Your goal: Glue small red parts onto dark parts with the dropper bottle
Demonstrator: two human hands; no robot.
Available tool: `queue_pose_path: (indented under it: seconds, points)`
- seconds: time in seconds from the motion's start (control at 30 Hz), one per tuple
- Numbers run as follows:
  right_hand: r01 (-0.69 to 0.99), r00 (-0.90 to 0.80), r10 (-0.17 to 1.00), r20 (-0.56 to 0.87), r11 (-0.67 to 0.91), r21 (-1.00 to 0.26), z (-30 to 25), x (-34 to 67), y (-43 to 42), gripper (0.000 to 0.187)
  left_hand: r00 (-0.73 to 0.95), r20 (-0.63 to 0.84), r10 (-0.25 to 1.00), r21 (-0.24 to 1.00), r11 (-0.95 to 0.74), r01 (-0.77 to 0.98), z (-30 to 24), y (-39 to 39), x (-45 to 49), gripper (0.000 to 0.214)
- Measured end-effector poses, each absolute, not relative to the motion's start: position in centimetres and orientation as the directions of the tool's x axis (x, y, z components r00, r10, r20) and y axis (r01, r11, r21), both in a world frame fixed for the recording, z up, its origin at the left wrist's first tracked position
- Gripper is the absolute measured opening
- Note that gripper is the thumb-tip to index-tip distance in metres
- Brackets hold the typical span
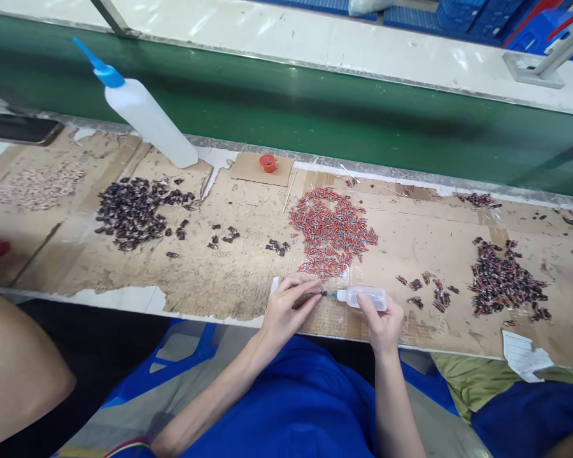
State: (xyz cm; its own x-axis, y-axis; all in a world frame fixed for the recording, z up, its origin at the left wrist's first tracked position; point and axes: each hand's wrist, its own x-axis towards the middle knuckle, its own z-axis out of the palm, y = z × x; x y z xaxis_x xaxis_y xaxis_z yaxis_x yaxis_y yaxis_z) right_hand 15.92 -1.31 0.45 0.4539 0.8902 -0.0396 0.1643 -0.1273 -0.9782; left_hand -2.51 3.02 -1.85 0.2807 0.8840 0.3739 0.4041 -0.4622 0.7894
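Note:
My left hand [289,308] is closed in a pinch on a tiny dark part at the near edge of the cardboard-covered bench [248,273]. My right hand [382,321] grips a small clear squeeze bottle [365,297], lying sideways with its blue tip touching that part. Just beyond my hands lies a heap of small red parts [332,232]. A pile of dark red-and-black parts [503,283] sits to the right, with a few loose ones [427,289] closer to my right hand.
A large white squeeze bottle with a blue nozzle [141,108] stands at the back left. A black parts pile [131,210], a pale pile [38,184], a red cap [268,163], a phone [21,129] and a green conveyor belt [315,108] lie beyond. Another person's arm [14,375] is at left.

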Motion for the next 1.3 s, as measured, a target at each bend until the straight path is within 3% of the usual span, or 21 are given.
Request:
queue_pose_path:
  seconds: [0.27,0.53,0.87,1.03,1.17,1.3]
  points:
    - [0.176,0.398,0.916,-0.041,-0.121,-0.977,0.1,16.0,-1.1,0.020,0.271,0.388,0.881,0.788,-0.470,0.399,-1.7,2.9,-2.4,0.031]
    - [0.168,0.490,0.871,-0.042,-0.141,-0.976,0.9,15.9,-0.8,0.018,0.258,0.365,0.895,0.807,-0.442,0.392,-1.4,3.0,-2.3,0.024]
    - [0.189,0.412,0.910,-0.048,-0.137,-0.972,1.2,15.9,-0.6,0.017,0.246,0.359,0.901,0.812,-0.431,0.393,-1.4,2.9,-2.3,0.025]
    - [0.202,0.462,0.886,-0.047,-0.157,-0.967,0.9,16.1,-0.7,0.019,0.234,0.350,0.907,0.819,-0.418,0.393,-1.5,2.9,-2.2,0.021]
    - [0.175,0.452,0.892,0.011,-0.077,-0.982,0.6,16.8,-1.3,0.020,0.243,0.364,0.899,0.812,-0.434,0.390,-1.4,3.0,-2.2,0.020]
    - [0.337,0.324,0.940,0.110,-0.006,-0.942,0.7,18.1,-2.2,0.027,0.241,0.412,0.879,0.782,-0.477,0.401,-1.4,3.0,-2.6,0.014]
